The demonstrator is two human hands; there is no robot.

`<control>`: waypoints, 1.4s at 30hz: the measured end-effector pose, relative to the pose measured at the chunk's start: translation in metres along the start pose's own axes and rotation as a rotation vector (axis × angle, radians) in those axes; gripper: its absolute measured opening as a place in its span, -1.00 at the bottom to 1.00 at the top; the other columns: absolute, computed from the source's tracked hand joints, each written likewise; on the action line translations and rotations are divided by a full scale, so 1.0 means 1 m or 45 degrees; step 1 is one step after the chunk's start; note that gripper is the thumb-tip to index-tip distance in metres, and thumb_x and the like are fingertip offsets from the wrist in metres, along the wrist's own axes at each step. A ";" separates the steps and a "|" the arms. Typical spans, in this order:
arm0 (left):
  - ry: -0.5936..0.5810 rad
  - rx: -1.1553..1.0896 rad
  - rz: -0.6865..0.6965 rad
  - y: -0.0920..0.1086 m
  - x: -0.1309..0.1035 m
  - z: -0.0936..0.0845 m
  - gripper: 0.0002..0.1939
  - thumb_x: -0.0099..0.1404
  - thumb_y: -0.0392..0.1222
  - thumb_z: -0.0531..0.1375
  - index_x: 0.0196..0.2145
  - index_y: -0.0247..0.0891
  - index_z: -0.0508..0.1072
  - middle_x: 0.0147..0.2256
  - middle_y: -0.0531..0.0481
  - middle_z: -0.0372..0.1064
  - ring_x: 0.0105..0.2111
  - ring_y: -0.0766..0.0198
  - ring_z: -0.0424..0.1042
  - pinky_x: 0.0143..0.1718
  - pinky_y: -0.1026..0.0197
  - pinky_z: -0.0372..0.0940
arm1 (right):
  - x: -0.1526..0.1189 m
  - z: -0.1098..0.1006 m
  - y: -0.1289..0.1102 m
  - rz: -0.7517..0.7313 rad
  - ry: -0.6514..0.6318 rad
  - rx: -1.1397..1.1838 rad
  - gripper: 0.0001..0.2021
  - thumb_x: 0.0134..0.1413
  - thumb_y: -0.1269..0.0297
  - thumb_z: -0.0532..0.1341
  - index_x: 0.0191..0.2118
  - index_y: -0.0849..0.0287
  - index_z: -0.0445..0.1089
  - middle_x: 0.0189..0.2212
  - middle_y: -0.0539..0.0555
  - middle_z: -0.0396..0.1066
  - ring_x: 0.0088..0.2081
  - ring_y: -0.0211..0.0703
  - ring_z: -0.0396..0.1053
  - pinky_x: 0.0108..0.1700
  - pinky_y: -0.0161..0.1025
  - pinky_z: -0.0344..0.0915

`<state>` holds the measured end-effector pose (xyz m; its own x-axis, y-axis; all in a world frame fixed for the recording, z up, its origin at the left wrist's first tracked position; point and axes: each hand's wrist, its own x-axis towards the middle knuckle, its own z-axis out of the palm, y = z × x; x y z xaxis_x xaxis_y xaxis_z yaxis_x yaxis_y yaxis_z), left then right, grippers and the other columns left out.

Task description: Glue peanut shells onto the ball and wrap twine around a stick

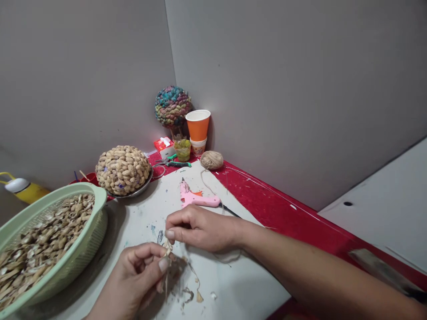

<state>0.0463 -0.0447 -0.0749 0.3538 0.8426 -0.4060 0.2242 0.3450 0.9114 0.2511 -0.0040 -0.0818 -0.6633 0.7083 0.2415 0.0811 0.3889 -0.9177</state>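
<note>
Between the fingertips of my left hand (133, 273) is a small pale, frayed piece (167, 247), perhaps shell or fibre; thin stalks hang below it. My right hand (200, 226) pinches at the upper end of this same piece, its thumb and forefinger closed. Just beyond the right hand lies a pink glue gun (203, 201), nozzle pointing away, with a dark cord running behind my wrist. Under the hands, a pale paint-stained sheet (150, 222) carries scattered scraps and a thin strand ending in a tan flake (199, 297).
At left stands a green basket (100, 195) of peanut shells. Behind it, a shell-covered dome (123, 171) rests in a metal dish. Farther back are pliers (178, 164), a twine ball (211, 160), an orange cup (198, 128) and a coloured shell tree (172, 106) by the grey walls.
</note>
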 end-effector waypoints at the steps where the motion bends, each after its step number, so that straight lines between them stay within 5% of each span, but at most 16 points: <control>1: -0.039 -0.020 -0.022 -0.001 0.001 -0.001 -0.59 0.05 0.14 0.34 -0.40 -0.31 0.49 -0.69 0.16 0.20 -0.74 0.56 -0.10 -0.72 0.43 -0.26 | 0.000 0.000 0.000 -0.014 0.015 -0.012 -0.79 0.23 0.33 0.10 -0.44 0.25 0.28 -0.57 -0.11 0.17 -0.49 -0.34 0.11 -0.44 -0.39 0.09; 6: -0.195 -0.127 -0.059 -0.008 0.010 -0.005 -0.62 0.11 0.11 0.32 -0.42 -0.30 0.44 -0.72 0.17 0.22 -0.79 0.58 -0.13 -0.77 0.44 -0.26 | -0.002 -0.001 -0.004 -0.031 0.066 -0.074 -0.78 0.22 0.32 0.10 -0.46 0.24 0.26 -0.58 -0.11 0.14 -0.50 -0.34 0.11 -0.44 -0.38 0.08; 23: -0.198 -0.510 -0.010 -0.004 0.014 -0.015 -0.79 0.20 -0.09 0.30 -0.42 -0.30 0.49 -0.74 0.23 0.12 -0.80 0.61 -0.21 -0.81 0.49 -0.21 | -0.005 -0.007 -0.006 0.077 0.127 -0.189 -0.76 0.14 0.34 0.13 -0.54 0.22 0.22 -0.66 -0.18 -0.07 -0.58 -0.40 -0.09 -0.56 -0.42 -0.07; 36: -0.051 -0.355 0.023 0.000 0.013 -0.015 -0.71 0.15 0.00 0.32 -0.41 -0.31 0.47 -0.72 0.23 0.13 -0.78 0.59 -0.19 -0.77 0.45 -0.24 | -0.008 -0.007 -0.007 0.072 0.102 -0.314 -0.74 0.17 0.34 0.10 -0.54 0.20 0.19 -0.65 -0.17 -0.08 -0.58 -0.37 -0.08 -0.54 -0.38 -0.06; 42: 0.074 0.061 0.093 0.001 0.016 -0.015 -0.59 0.08 0.14 0.31 -0.44 -0.33 0.47 -0.70 0.17 0.16 -0.74 0.52 -0.09 -0.72 0.40 -0.21 | -0.012 0.000 -0.014 -0.102 0.022 -0.535 -0.77 0.05 0.48 0.14 -0.53 0.17 0.10 -0.64 -0.17 0.01 -0.59 -0.40 -0.01 -0.46 -0.36 -0.02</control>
<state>0.0388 -0.0252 -0.0798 0.3179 0.8880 -0.3324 0.2436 0.2623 0.9337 0.2576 -0.0176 -0.0720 -0.6677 0.6745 0.3150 0.3282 0.6465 -0.6887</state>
